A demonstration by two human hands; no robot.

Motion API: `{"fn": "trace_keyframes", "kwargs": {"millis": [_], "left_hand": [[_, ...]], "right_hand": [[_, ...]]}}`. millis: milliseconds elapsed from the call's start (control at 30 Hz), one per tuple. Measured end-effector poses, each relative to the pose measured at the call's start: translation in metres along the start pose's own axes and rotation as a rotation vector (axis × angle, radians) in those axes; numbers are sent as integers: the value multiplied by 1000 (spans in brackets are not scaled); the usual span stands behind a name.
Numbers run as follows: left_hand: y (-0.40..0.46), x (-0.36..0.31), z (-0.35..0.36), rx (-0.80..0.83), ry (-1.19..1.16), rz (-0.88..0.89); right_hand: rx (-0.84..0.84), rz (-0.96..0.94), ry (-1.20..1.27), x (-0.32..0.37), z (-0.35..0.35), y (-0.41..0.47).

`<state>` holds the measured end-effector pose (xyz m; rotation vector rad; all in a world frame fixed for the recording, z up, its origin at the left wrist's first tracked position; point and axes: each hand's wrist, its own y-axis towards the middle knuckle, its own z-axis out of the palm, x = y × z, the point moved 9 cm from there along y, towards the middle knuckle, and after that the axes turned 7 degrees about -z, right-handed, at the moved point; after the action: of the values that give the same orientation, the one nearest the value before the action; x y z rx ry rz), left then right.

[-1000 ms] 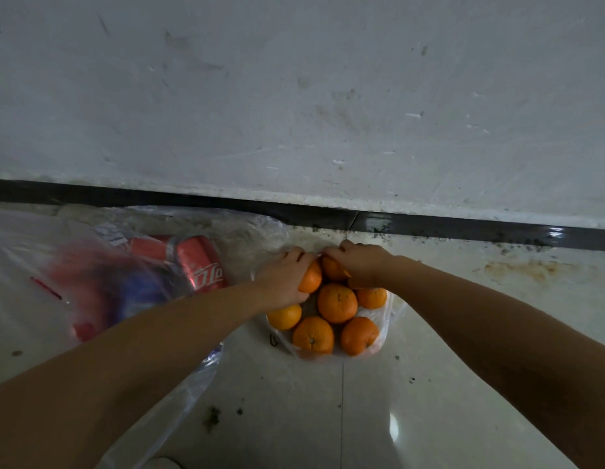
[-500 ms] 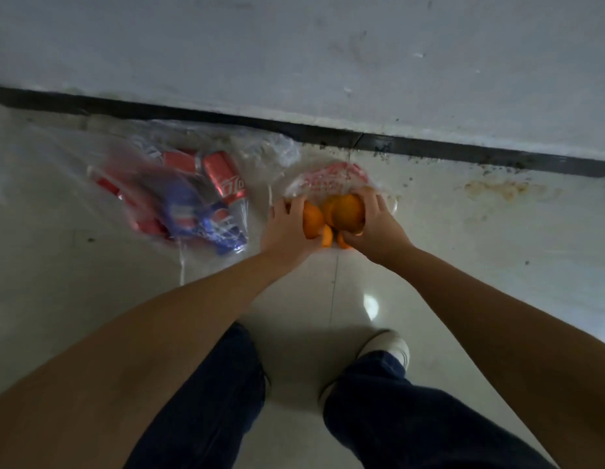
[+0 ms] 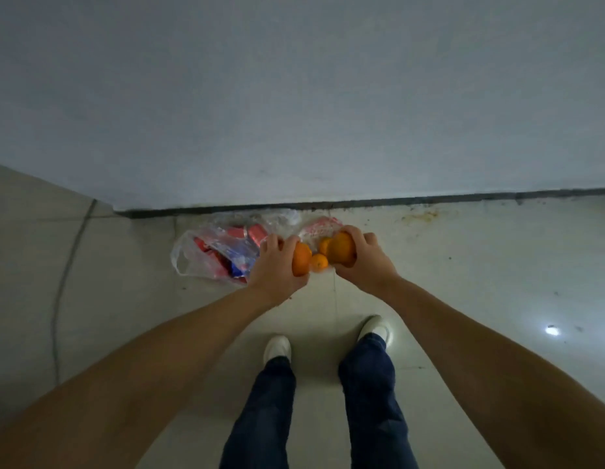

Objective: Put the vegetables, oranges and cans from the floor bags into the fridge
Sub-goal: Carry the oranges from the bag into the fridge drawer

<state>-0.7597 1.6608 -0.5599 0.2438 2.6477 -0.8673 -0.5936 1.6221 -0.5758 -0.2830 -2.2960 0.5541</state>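
The left hand [image 3: 277, 269] is curled around one orange [image 3: 301, 259]. The orange is round and bright, and it sits against the palm with the fingers wrapped over its top. The right hand [image 3: 362, 262] is curled around a bigger orange [image 3: 341, 248], with the fingers bent over it and the thumb under it. Both hands are held up above the floor, close to each other but not touching.

Between the two hands you can see two more oranges. One is a small orange [image 3: 318, 262] low down, and one is a partly hidden orange [image 3: 325, 244] just behind it. They lie by a thin clear bag [image 3: 314, 228] with red print on it. I cannot tell if they are inside it.

To the left is another clear bag [image 3: 206, 257] lying on the floor [image 3: 463, 265]. It has red cans [image 3: 257, 232] and something blue inside. Its handle loop sticks out to the left.

The floor is made of pale shiny tiles with some brown stains near the wall [image 3: 294, 96]. The wall is plain and grey-white, with a dark strip [image 3: 429, 199] along the bottom. A small bright spot of light shines on the floor at the right. Down below are two legs in dark blue trousers [image 3: 372, 401] and two white shoes [image 3: 277, 346].
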Motion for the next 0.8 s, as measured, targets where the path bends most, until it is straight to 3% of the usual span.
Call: {"fn": "trace_keyframes", "kwargs": {"millis": [333,567,800], "left_hand": [[-104,-108,-81,74,204,365],[-214,-221,-29,166,335,721],[-407,-290,50,237,370,1073]], "right_hand": [[-341,218,159,42,-80,-190],[-559,499,227,-3,-84,-374],[-840,739,276,-23,-39,-601]]}}
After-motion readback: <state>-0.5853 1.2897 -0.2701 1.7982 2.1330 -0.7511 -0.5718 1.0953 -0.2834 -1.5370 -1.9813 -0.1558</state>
